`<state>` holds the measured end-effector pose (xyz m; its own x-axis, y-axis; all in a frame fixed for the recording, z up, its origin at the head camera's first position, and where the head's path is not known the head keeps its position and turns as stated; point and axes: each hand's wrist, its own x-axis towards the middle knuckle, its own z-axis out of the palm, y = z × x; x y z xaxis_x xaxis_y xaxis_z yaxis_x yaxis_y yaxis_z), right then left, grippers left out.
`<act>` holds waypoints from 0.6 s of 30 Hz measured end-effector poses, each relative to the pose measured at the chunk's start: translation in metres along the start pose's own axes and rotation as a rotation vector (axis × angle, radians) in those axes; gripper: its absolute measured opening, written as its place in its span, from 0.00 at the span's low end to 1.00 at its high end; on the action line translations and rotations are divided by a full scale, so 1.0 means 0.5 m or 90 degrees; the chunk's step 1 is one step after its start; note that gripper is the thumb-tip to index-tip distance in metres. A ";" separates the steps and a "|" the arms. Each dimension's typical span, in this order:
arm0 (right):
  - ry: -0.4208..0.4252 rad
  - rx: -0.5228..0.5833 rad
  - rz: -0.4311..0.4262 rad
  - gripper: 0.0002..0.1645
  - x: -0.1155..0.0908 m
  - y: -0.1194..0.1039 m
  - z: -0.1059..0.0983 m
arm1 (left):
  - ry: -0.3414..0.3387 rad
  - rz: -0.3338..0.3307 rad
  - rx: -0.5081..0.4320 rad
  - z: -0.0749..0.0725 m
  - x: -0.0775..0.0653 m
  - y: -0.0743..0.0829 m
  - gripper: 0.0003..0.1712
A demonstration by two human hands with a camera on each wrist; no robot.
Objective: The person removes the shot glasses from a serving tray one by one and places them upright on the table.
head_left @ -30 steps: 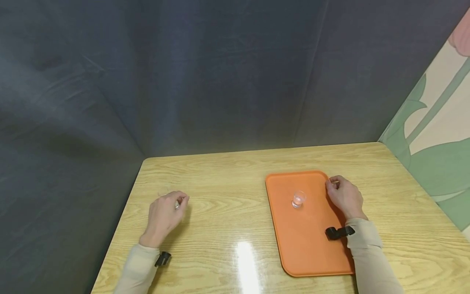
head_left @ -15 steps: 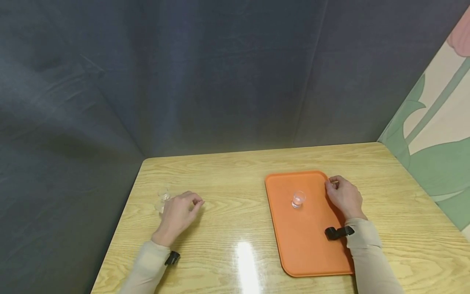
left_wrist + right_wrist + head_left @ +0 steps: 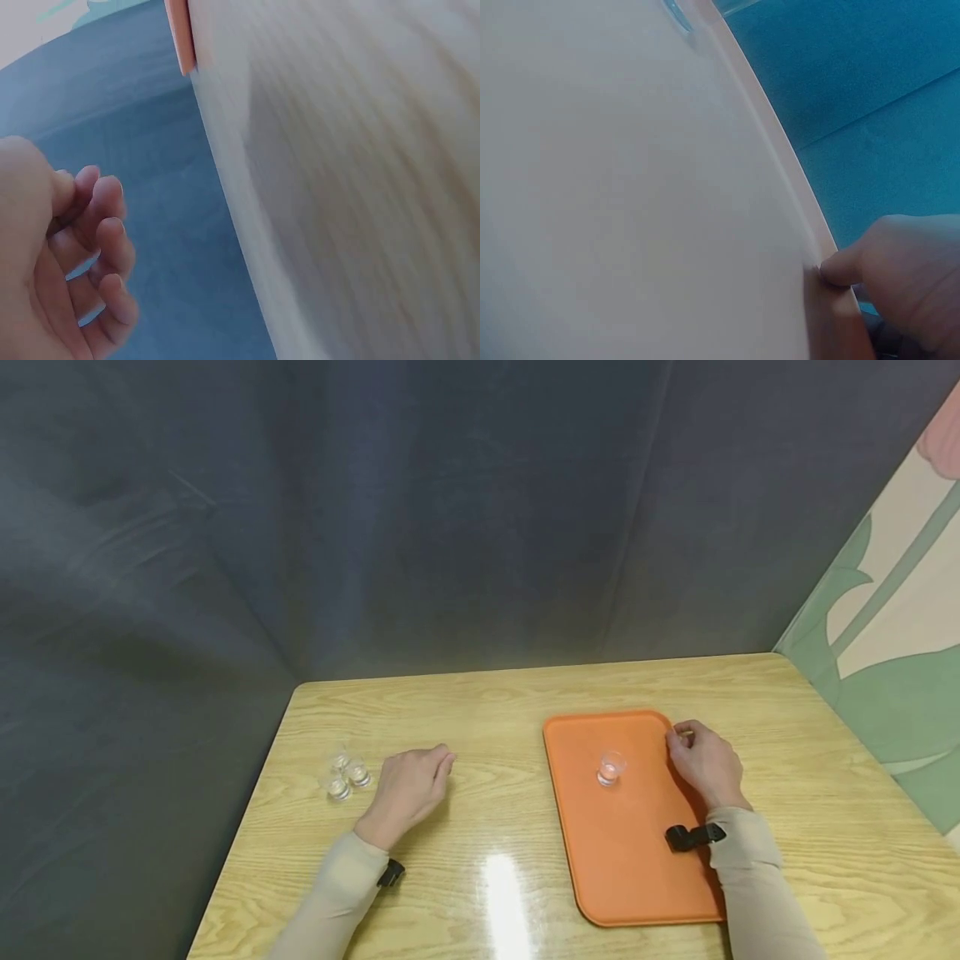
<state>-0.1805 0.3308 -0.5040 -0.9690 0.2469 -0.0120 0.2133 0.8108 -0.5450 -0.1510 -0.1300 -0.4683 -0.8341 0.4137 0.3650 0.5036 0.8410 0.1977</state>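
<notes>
My left hand (image 3: 411,783) is over the table between the glasses and the tray, its fingers loosely curled. In the left wrist view the thumb and fingertips (image 3: 111,196) come close together, and no object shows between them. Beside it on the left, three small clear shot glasses (image 3: 348,774) stand grouped on the wood. My right hand (image 3: 703,762) pinches the far right rim of the orange tray (image 3: 630,860); in the right wrist view the thumb (image 3: 840,268) lies over that rim. One more clear shot glass (image 3: 611,768) stands upright on the tray's far half.
The wooden table (image 3: 465,727) reaches back to a dark curtain (image 3: 465,527), which also hangs along its left side. At the right stands a wall panel (image 3: 900,610) with a flower pattern. Bright glare lies on the wood near the front.
My left hand has moved right, away from the three shot glasses, bringing them into full view. The right hand, the tray and the glass on it have stayed in place.
</notes>
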 end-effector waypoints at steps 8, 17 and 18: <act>-0.003 0.002 0.011 0.28 0.001 -0.002 0.003 | 0.023 0.013 -0.033 0.017 0.031 0.044 0.08; 0.003 0.000 0.003 0.27 0.001 0.001 0.002 | -0.078 -0.014 -0.081 0.031 0.062 0.100 0.14; 0.003 -0.001 0.001 0.28 0.001 0.002 0.002 | -0.084 -0.011 -0.086 0.033 0.065 0.106 0.15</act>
<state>-0.1808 0.3312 -0.5052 -0.9679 0.2510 -0.0095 0.2157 0.8114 -0.5432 -0.1550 -0.0661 -0.4607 -0.8608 0.4489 0.2399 0.5070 0.7978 0.3264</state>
